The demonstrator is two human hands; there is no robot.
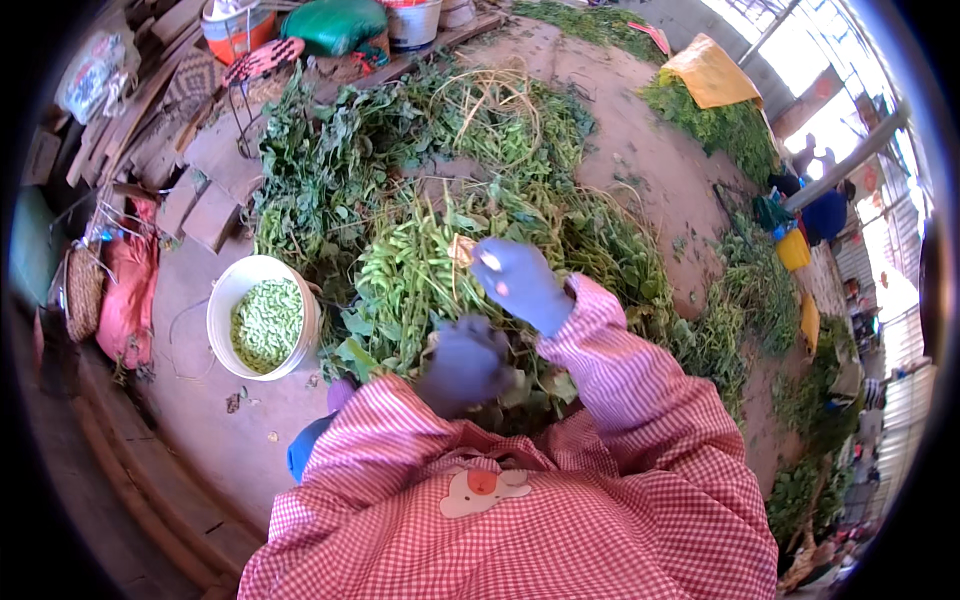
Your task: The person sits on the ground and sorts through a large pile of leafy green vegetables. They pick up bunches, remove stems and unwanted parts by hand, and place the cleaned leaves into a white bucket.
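Note:
My right hand (519,283), in a blue-grey glove with holes at the fingers, is closed on a dry yellowish stalk or leaf (463,251) above the heap. Lower and to its left is my left hand (466,364), in a darker glove and blurred, over the leaves; whether it holds anything does not show. Green bean pods (397,255) hang thickly on cut plants just beyond both hands. At the left a white bucket (217,319) holds many loose green pods (268,322).
Leafy plants (330,150) lie heaped ahead, with more heaps at the right. Bricks (212,217), a red sack (129,292) and a woven stool (264,60) stand left. Buckets and a green sack (334,26) are at the back. A person (825,211) is at the far right.

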